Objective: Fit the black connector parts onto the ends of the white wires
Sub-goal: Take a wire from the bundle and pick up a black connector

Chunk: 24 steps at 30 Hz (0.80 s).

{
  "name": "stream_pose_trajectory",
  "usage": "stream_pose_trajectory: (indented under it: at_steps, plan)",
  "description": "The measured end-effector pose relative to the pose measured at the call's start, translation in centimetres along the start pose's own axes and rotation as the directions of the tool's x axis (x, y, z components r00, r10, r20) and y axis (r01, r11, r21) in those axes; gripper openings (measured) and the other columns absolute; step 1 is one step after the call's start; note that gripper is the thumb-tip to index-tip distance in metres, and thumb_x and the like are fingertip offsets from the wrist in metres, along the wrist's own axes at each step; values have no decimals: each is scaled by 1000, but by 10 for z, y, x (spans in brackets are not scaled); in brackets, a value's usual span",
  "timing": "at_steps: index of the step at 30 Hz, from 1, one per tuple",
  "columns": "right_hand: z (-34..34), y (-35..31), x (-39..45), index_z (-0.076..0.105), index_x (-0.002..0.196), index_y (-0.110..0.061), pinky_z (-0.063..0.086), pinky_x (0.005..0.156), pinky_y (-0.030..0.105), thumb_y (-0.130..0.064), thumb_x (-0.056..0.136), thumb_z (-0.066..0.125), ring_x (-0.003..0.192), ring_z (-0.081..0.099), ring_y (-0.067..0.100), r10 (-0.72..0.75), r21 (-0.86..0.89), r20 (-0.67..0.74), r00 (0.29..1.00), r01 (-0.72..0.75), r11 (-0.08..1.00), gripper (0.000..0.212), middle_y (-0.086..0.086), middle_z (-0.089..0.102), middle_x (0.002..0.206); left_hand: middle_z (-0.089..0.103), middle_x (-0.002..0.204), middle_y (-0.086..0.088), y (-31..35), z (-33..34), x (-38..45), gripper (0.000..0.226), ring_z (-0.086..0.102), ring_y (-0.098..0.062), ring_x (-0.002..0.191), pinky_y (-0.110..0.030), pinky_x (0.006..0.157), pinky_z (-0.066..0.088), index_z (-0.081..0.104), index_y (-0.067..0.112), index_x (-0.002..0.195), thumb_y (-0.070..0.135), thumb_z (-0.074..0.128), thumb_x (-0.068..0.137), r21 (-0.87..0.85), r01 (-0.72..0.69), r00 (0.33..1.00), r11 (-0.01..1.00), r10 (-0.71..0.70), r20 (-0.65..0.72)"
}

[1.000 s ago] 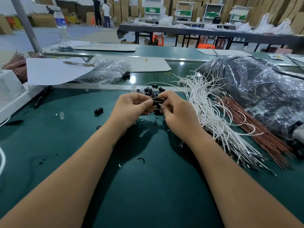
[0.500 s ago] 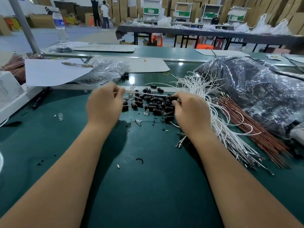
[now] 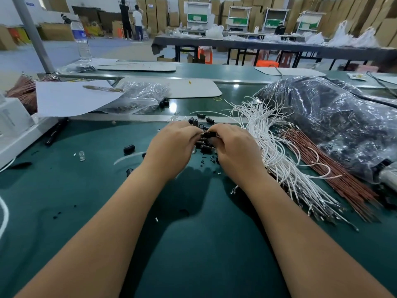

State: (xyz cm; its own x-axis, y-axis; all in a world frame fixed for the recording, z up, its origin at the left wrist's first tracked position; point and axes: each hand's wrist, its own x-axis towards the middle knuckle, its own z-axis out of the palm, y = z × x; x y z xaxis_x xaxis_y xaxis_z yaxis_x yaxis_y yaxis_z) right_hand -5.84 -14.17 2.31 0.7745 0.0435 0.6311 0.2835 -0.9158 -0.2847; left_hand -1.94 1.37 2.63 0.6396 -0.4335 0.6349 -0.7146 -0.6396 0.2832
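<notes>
Both hands meet at the centre of the frame above the green bench mat (image 3: 86,201). The left hand (image 3: 171,147) and right hand (image 3: 234,147) have their fingers curled inward, and together they pinch a black connector part (image 3: 208,134) between the fingertips. The part's long axis runs roughly left to right across the frame. Which end faces which hand cannot be told; the fingers hide most of it. Whether a wire end is inside the part is not visible.

A loose heap of black connectors (image 3: 204,145) lies directly under and behind the hands, partly covered by them. One separate connector (image 3: 129,148) lies on the mat to the left of centre.

The white wires (image 3: 279,160) lie in a bundle right of centre. Their long axis runs from the upper centre toward the lower right, with metal-tipped ends at the lower right. Brown wires (image 3: 335,168) lie just beside them, further right, partly under a plastic bag (image 3: 333,117).
</notes>
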Motion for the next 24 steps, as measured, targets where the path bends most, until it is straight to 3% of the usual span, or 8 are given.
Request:
stream_pose_trajectory:
  at_steps: [3, 8, 12, 15, 17, 20, 24]
  plan:
    - [-1, 3, 1, 66, 113, -12, 43, 89, 32, -13, 93, 58, 94, 63, 21, 41, -33, -20, 999, -42, 999, 21, 3, 71, 103, 65, 86, -12, -17, -4, 0, 23, 56, -32, 79, -40, 70, 44, 71, 4, 98, 16, 52, 98, 121, 93, 993, 988, -83, -83]
    - [0, 7, 0, 67, 109, -10, 41, 79, 27, -11, 93, 60, 85, 63, 22, 100, -88, -39, 994, -103, 991, 18, 5, 71, 94, 68, 96, -11, -34, -1, -6, 24, 56, -33, 92, -35, 72, 32, 69, 9, 98, 17, 47, 98, 331, 341, 939, 880, -304, -159]
    - [1, 7, 0, 66, 111, -10, 43, 87, 32, -12, 93, 59, 88, 62, 21, 114, -54, 2, 994, -113, 992, 19, 3, 71, 97, 65, 102, -11, -32, -1, -7, 21, 53, -34, 98, -36, 74, 31, 67, 9, 103, 8, 50, 90, 448, 400, 916, 800, -370, -157]
    - [3, 2, 0, 67, 111, -10, 44, 88, 32, -11, 93, 59, 92, 62, 20, 54, 6, 23, 998, -54, 999, 20, 3, 70, 101, 65, 114, -9, -20, 1, -5, 27, 55, -32, 106, -41, 89, 38, 63, 13, 117, 12, 53, 92, 271, 225, 972, 936, -195, -131]
    - [4, -1, 1, 67, 111, -11, 43, 87, 33, -11, 92, 59, 95, 61, 23, 22, 15, 40, 999, -23, 1000, 20, 4, 70, 103, 66, 108, -9, -7, 4, -3, 21, 58, -30, 101, -40, 90, 43, 67, 10, 111, 13, 56, 94, 61, 67, 995, 996, -62, -79]
    - [6, -2, 1, 66, 109, -13, 40, 83, 34, -14, 92, 59, 93, 60, 25, 14, -25, 45, 999, -13, 1000, 19, 4, 69, 99, 63, 93, -14, -2, 9, 0, 15, 56, -30, 91, -36, 82, 43, 69, 2, 99, 4, 56, 93, -109, 85, 993, 990, -93, -68]
    - [7, 3, 2, 64, 108, -18, 33, 80, 29, -20, 96, 54, 89, 59, 18, 59, -111, 48, 997, -54, 992, 16, -3, 68, 97, 58, 89, -15, -11, 10, 1, 15, 52, -34, 89, -43, 80, 42, 67, 0, 94, 5, 53, 95, -15, 154, 984, 988, -155, -86]
